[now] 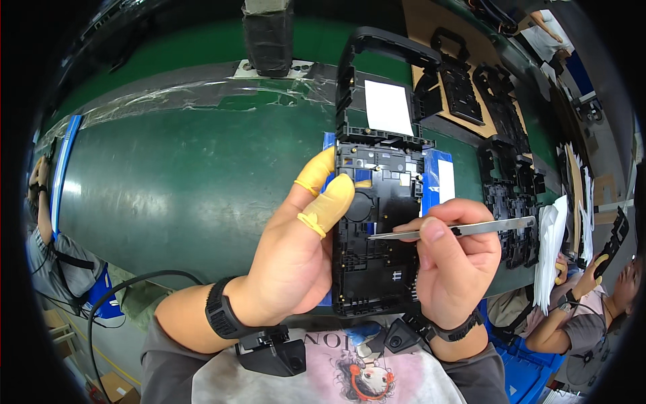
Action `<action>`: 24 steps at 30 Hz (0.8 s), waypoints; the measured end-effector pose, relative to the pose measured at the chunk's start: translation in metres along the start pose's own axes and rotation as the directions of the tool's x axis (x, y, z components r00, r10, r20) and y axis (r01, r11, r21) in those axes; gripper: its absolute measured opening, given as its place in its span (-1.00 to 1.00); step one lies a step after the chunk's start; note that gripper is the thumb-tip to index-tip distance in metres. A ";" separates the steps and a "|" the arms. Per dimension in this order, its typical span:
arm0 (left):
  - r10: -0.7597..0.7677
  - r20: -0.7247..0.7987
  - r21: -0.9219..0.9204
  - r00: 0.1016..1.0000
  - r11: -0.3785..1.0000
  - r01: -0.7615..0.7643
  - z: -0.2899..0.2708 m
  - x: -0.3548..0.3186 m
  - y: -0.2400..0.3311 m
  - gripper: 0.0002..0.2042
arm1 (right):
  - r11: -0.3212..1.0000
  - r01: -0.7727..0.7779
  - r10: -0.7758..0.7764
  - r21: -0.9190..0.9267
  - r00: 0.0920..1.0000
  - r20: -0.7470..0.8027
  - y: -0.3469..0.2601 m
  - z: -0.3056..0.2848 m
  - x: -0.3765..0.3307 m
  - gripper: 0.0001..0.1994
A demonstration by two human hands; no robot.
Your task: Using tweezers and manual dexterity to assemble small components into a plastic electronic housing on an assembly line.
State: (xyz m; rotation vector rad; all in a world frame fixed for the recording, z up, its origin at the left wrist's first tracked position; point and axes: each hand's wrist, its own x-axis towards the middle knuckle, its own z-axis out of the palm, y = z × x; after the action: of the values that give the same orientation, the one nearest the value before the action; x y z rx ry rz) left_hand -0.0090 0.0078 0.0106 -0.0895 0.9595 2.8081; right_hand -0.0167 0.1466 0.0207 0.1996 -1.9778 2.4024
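My left hand [286, 259] grips a black moulded plastic housing [387, 259] along its left side, with yellow finger cots on the thumb and a finger. The housing has ribs, small brass-coloured inserts and a tall open frame at its far end. My right hand [454, 259] pinches a pair of metal tweezers [501, 225]. Their points reach over the middle of the housing's lower half; whether they touch it or hold anything is too small to tell. A white rectangle [388, 108] shows inside the open frame. Beneath the housing, a blue piece [431, 178] sticks out on both sides.
More black housings [464, 94] lie on brown cardboard at the far right, with others [508, 195] nearer. A taped post [267, 40] stands at the back of the green table [168, 175]. White sheets [552, 249] stand at right. Other people work at both sides.
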 end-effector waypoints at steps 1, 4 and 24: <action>0.000 0.000 -0.001 1.000 1.000 0.000 0.000 0.000 -0.001 -0.54 | 1.000 -0.009 0.008 -0.019 1.000 -0.029 0.000 -0.001 -0.001 -0.87; -0.001 -0.011 0.000 1.000 1.000 0.001 0.001 -0.001 -0.001 -0.53 | 1.000 0.005 -0.005 0.007 0.999 -0.042 -0.001 0.004 -0.001 -0.87; 0.025 0.031 -0.088 0.999 0.996 -0.022 -0.004 0.000 -0.003 -0.60 | 1.000 -0.016 0.016 0.022 1.000 0.009 0.005 0.000 0.001 -0.88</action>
State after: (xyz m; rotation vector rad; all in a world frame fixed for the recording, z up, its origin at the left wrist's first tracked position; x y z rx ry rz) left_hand -0.0083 0.0078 0.0059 -0.0443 0.8356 2.8639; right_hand -0.0185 0.1456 0.0158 0.1957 -1.9649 2.4376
